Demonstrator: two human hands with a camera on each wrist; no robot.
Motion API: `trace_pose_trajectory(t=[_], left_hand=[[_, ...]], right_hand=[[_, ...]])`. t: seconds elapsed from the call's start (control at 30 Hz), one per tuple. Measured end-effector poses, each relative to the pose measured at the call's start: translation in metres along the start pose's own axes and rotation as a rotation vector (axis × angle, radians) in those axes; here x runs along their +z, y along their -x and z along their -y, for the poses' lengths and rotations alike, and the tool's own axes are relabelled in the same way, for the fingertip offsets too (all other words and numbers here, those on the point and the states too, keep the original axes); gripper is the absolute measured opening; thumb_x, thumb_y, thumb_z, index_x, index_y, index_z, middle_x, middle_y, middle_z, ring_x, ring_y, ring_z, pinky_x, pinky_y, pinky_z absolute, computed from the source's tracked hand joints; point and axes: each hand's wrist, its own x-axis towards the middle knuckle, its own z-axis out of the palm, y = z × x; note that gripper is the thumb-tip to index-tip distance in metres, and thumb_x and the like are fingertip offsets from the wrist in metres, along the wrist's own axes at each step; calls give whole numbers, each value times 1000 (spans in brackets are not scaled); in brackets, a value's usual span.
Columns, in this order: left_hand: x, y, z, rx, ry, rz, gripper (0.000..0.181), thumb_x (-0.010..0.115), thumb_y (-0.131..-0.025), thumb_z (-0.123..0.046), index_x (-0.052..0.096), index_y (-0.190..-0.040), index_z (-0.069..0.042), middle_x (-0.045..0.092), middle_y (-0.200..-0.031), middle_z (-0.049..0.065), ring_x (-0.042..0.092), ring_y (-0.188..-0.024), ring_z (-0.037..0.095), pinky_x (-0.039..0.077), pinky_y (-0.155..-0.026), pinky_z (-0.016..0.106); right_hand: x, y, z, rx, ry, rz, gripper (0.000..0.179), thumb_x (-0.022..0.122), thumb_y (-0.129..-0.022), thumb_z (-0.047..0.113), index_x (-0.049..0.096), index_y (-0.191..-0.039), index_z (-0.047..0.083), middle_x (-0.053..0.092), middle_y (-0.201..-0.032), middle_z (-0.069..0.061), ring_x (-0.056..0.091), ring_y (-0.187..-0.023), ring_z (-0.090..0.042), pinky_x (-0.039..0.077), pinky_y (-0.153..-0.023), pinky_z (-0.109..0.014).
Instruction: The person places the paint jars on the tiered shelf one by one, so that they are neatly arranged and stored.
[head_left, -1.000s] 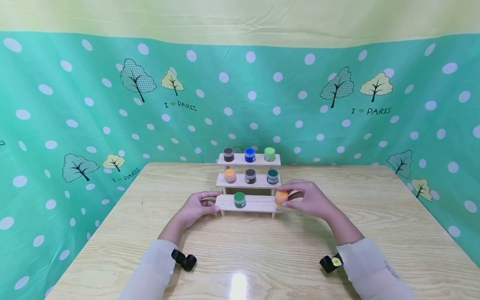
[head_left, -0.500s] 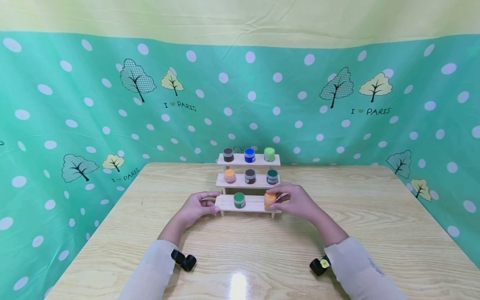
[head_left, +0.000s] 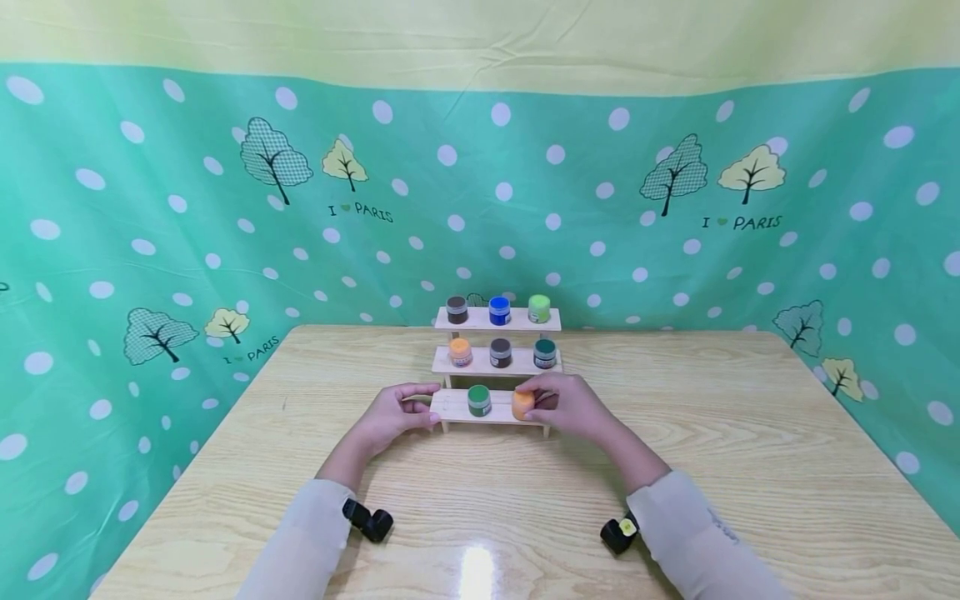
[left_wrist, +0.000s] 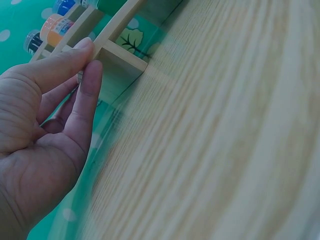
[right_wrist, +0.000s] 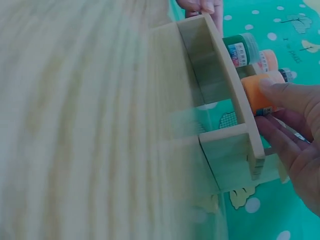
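Note:
My right hand [head_left: 572, 405] grips an orange paint jar [head_left: 521, 407] upright at the lowest tier of a three-tier wooden display shelf [head_left: 498, 414]. In the right wrist view, thumb and fingers close round the orange jar [right_wrist: 256, 95], whose base meets the board's edge. At the shelf's left end, my left hand [head_left: 393, 414] pinches the lowest board between thumb and fingertips, as the left wrist view shows. A dark green paint jar [head_left: 478, 402] stands left of the orange one on the same tier.
On the middle tier stand a light orange jar [head_left: 461, 352], a dark grey jar [head_left: 500, 353] and a teal jar [head_left: 545, 354]. The top tier bears a dark brown jar [head_left: 457, 310], a blue jar [head_left: 499, 311] and a light green jar [head_left: 539, 309]. A dotted curtain [head_left: 420, 200] hangs behind the wooden table [head_left: 337, 367].
The right hand has carried the orange jar leftward, from the right end of the lowest tier to a place nearer the green jar. The left hand has stayed on the shelf's end.

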Motion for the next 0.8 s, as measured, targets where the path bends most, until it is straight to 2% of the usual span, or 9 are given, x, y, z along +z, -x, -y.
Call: trace_pose_trajectory(t=[0.2,0.8], left_hand=[[0,0,0,-4,-6,-2,58,79,-81,-4,57,-134,-2,67,-92,11,65,-81,18,58,-73,31],[-1,-2,3,-14,3,-19,58,81,-78,-5,60,-133,-6,66,-95,12,64,-83,20,58,-73,31]], right_hand=[[3,0,2,27,8,-14,34,80,-80,4,71,-113,5,67,-103,-4,66,-93,-18,56,-77,-21],[1,4,4,17,-13,-51,35,79,-80,2,70,-113,7,66,-108,-6,66,-99,-23,57,-80,-25]])
